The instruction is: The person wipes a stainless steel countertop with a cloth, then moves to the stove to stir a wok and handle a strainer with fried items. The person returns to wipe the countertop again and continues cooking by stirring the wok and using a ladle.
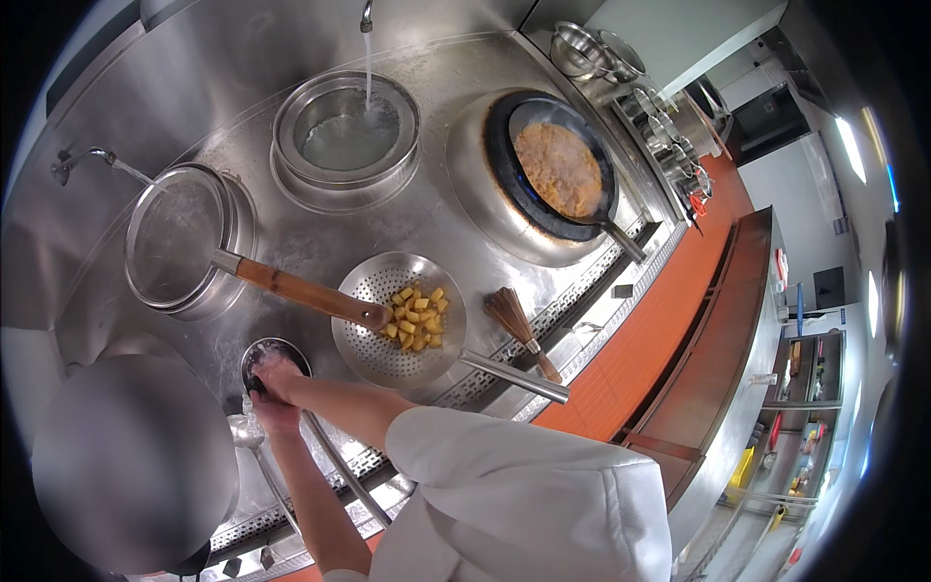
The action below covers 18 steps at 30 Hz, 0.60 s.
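Observation:
My right hand (276, 369) is down in a small dark-bowled metal ladle (300, 352), wet and partly blurred. Against its wrist and the ladle's near rim is my left hand (276, 415); its fingers are mostly hidden, and water or foam shows beside it. The ladle's steel handle (345, 465) runs towards the counter's front edge. Behind my hands, a perforated steel strainer (356, 349) holds yellow cubes of food (413, 317). The wooden handle (305, 291) of a round mesh sieve (174, 236) reaches over the strainer. A second ladle (246, 431) lies left of my hands.
Tap water runs into a round steel pot (285, 138) and onto the sieve. A wok (518, 120) with steaming orange-brown food (558, 169) stands on the burner at the right. A bristle brush (513, 316) lies near the front grate (480, 375). A large blurred grey shape (134, 465) covers the lower left.

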Available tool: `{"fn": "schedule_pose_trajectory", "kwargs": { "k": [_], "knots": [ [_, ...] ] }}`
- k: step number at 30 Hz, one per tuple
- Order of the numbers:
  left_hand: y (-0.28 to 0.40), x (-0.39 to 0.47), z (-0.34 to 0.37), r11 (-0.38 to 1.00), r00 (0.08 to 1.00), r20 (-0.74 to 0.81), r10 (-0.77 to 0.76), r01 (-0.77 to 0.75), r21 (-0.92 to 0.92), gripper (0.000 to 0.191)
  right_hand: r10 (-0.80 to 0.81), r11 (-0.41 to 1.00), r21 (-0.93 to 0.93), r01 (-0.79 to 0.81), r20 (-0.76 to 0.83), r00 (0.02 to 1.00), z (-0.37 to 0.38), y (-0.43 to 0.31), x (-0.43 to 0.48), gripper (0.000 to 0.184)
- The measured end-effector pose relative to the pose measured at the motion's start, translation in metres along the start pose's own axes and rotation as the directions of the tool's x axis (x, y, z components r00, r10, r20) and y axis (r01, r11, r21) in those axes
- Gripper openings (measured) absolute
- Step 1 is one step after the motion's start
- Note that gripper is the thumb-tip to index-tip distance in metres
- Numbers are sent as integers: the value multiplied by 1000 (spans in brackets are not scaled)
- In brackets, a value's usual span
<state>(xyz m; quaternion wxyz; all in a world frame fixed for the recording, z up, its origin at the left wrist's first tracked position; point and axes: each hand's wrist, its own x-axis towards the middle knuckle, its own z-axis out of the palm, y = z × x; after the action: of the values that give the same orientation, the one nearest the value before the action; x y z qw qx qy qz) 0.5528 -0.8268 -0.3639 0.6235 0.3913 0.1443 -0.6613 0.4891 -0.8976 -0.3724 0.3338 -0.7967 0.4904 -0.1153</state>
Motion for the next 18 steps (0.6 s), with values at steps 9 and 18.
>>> {"fn": "schedule_pose_trajectory", "kwargs": {
  "k": [9,18],
  "knots": [
    [14,25,-29,997,827,559,57,-72,6,65,142,766,628,-133,36,989,-50,-55,-40,36],
    [-6,-18,23,996,997,63,-51,56,-73,59,169,985,-20,-170,-26,985,11,13,11,35]
  ]
}}
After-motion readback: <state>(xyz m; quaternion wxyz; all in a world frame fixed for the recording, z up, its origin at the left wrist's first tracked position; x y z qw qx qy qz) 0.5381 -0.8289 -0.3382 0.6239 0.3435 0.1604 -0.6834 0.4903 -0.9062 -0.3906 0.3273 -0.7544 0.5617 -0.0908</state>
